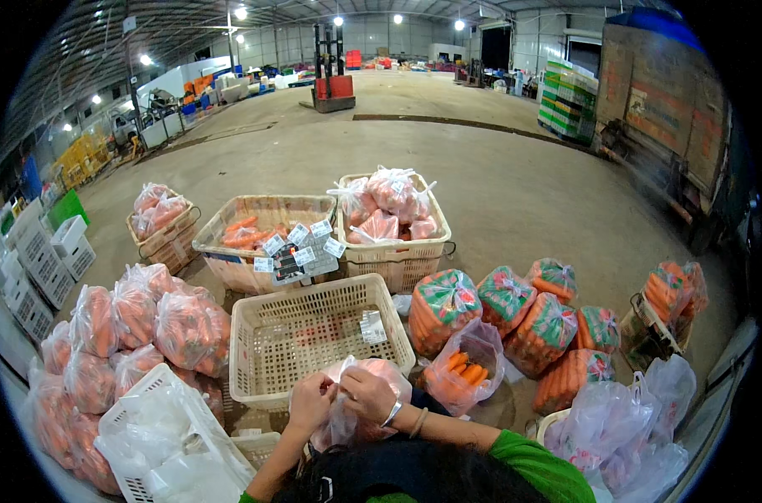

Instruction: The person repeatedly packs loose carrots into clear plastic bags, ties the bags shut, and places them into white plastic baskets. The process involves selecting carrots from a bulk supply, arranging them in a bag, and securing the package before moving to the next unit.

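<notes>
Both my hands are at the gathered neck of a clear plastic bag of carrots [343, 429] in front of me. My left hand [313, 402] pinches the plastic from one side, and my right hand [367, 395] grips it close by, fingertips nearly meeting. Just beyond the bag is a cream slatted plastic crate [274, 359], with a sheet of printed labels [372, 327] inside. Behind that crate, a grey device [318, 267] with several stuck-on labels leans against another crate holding loose carrots [249, 237].
Filled carrot bags [135, 314] are piled at left, beside a white basket of plastic bags [167, 440]. More carrot bags [447, 308] stand at right, near bundled empty bags [601, 421]. A crate of tied bags [390, 251] stands ahead. Farther off are a red pallet stacker [334, 88] and a truck [664, 107].
</notes>
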The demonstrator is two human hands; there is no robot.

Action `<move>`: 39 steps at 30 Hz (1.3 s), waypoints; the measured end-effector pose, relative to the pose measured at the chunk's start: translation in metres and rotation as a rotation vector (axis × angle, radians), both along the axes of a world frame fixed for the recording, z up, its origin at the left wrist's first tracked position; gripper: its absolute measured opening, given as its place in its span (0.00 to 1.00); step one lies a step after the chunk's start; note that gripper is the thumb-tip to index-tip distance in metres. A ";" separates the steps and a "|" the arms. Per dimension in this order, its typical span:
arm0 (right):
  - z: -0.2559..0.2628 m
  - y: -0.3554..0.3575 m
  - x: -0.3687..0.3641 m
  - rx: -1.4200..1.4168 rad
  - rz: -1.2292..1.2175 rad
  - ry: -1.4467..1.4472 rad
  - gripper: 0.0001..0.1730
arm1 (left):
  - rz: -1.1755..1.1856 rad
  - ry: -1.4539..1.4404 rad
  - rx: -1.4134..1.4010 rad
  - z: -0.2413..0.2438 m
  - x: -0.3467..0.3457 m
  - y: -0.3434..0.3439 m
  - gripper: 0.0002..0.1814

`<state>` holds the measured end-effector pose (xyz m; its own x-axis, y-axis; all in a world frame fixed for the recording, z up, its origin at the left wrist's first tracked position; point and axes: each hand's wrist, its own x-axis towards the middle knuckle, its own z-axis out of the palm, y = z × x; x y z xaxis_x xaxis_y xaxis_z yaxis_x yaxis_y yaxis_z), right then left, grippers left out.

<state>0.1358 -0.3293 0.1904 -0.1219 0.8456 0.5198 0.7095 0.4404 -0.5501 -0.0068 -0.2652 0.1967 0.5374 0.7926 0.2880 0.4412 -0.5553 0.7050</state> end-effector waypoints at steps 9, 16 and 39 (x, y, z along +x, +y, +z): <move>0.005 0.006 0.008 -0.428 0.078 0.474 0.20 | -0.340 -0.201 -1.140 -0.023 -0.020 0.032 0.07; 0.010 0.020 0.011 0.312 0.283 -0.245 0.25 | -0.325 -0.175 -1.278 -0.023 -0.016 0.046 0.09; 0.013 0.010 -0.009 -0.287 0.033 0.880 0.03 | -0.491 -0.033 -0.538 0.003 -0.018 0.061 0.13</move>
